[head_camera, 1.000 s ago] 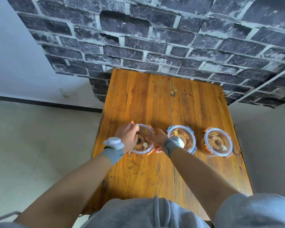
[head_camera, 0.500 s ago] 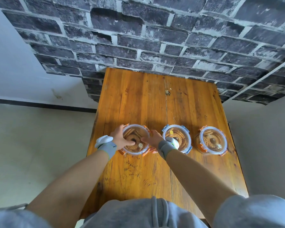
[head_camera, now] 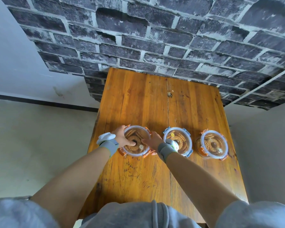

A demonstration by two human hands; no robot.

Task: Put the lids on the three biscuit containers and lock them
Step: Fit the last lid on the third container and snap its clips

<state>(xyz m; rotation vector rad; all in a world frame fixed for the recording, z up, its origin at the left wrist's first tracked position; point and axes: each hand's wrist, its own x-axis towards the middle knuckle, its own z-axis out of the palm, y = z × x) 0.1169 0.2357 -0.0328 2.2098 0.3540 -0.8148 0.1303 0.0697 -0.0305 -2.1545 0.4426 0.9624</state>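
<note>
Pressing step: both hands work on the left container (head_camera: 136, 140), a round clear tub of biscuits with its lid on and orange clips around the rim, standing near the left edge of the wooden surface (head_camera: 138, 99).
Left hand (head_camera: 123, 139): it lies against the left side of that lid, thumb across the clear top near the dark centre knob, fingers curled round the far-left rim; it grips the lid and tub.
Right hand (head_camera: 152, 141): it presses on the right rim of the same lid, fingers bent over the edge; whether a clip sits under them I cannot tell.
Clips here: the orange tabs at the near edge look splayed outward, so I judge this lid seated but not fully locked.
Middle container (head_camera: 178, 141): just beside the right wrist, lid on, blue clips; they seem folded down, though the wrist hides part of it.
Right container (head_camera: 214, 144): apart from the hands, lid on, orange clips, apparently closed.
Progress: all three lids are in place; by my reading only the locking of the left one is left.
Wrists: each wears a grey band with a white device.
Surroundings: bare wood beyond the tubs, a dark brick-pattern wall (head_camera: 155, 38) behind, pale floor either side.
Obstacles: nothing blocks the hands; the right forearm crosses close to the middle tub.
</note>
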